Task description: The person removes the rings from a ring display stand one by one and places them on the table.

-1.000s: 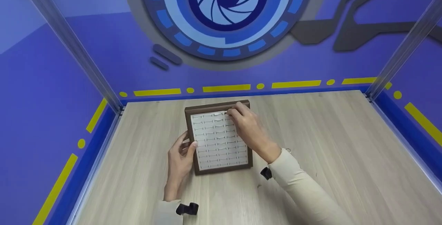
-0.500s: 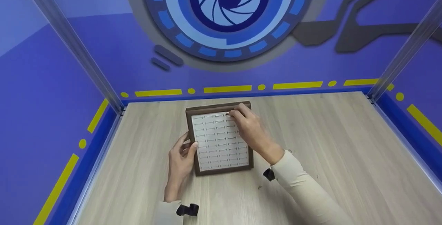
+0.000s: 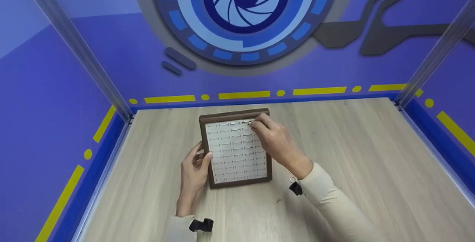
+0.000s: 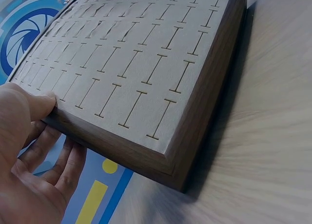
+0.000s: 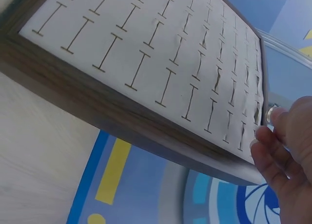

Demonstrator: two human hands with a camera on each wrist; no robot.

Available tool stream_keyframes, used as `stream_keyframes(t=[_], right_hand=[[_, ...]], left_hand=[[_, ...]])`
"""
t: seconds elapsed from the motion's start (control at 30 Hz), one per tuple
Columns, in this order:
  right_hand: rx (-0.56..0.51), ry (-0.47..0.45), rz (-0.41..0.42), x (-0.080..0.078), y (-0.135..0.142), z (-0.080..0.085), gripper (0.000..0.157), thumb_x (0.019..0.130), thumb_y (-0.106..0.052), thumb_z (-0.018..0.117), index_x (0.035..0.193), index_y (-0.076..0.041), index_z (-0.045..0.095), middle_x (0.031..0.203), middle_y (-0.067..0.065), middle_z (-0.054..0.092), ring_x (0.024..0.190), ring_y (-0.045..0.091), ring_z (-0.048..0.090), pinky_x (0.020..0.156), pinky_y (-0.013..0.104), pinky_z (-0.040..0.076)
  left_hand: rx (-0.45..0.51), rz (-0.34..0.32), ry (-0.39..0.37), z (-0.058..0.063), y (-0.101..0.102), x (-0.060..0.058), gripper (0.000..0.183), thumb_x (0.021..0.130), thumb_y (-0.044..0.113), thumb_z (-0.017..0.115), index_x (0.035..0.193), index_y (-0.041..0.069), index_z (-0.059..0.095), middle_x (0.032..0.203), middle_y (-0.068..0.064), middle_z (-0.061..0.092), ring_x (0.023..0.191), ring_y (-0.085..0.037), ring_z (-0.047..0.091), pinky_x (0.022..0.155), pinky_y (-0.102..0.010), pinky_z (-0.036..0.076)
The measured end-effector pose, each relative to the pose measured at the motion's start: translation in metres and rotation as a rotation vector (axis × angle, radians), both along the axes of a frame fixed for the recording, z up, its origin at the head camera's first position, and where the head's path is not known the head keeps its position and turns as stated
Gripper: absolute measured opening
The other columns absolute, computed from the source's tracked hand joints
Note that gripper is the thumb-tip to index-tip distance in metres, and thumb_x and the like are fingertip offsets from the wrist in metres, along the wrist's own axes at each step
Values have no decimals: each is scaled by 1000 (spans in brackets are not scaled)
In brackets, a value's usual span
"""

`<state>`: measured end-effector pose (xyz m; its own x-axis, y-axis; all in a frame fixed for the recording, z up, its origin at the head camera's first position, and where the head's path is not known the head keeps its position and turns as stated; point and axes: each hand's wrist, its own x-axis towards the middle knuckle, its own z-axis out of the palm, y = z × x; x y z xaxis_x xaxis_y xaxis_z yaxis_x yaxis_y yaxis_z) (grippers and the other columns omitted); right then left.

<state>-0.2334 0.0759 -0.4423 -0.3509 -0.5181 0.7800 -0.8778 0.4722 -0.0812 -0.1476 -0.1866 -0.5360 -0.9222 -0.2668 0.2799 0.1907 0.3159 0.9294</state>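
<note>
A ring display tray point(image 3: 237, 184), brown wood frame round a pale padded face with rows of slits, stands tilted on the table. My left hand point(image 3: 195, 171) grips its left edge, thumb on the front and fingers behind, as the left wrist view shows for the frame point(image 4: 161, 168). At the top right of the padded face, my right hand point(image 3: 276, 140) pinches a small shiny ring point(image 3: 248, 123). In the right wrist view this ring point(image 5: 271, 113) shows between the thumb and fingers, right beside the tray's edge. Part of it is hidden by the fingertips.
The pale wood-grain table point(image 3: 352, 153) spreads around the tray. Blue printed panels point(image 3: 111, 49) enclose it at the back and sides, with metal posts point(image 3: 89, 56) at the corners. Black straps point(image 3: 201, 225) are worn on the wrists.
My right hand has shifted slightly right along the tray's top, its wrist swinging right and down. More of the ring shows at the fingertips. My left hand and the tray stay put.
</note>
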Motion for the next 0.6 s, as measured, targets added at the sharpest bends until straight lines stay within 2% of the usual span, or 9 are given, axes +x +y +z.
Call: stream_keyframes(t=[0.17, 0.37, 0.6], right_hand=[[38, 11, 10, 6, 11, 3, 8, 97, 2, 74, 104, -2, 72, 98, 5, 63, 79, 19, 66, 69, 26, 62], [27, 47, 30, 10, 23, 2, 16, 91, 7, 80, 98, -4, 71, 94, 6, 65, 76, 18, 66, 65, 27, 61], [4, -15, 91, 11, 42, -2, 21, 82, 13, 84, 96, 0, 76, 95, 7, 69, 80, 20, 71, 71, 27, 64]], left_hand=[[0, -5, 3, -1, 0, -1, 52, 103, 10, 72, 153, 7, 57, 139, -16, 68, 117, -32, 72, 103, -43, 63], [2, -4, 0, -1, 1, 0, 52, 102, 9, 72, 152, 7, 57, 138, -16, 68, 117, -31, 73, 103, -43, 63], [-2, 11, 16, -1, 0, -1, 51, 102, 9, 73, 151, 3, 58, 136, -19, 70, 113, -32, 74, 101, -45, 64]])
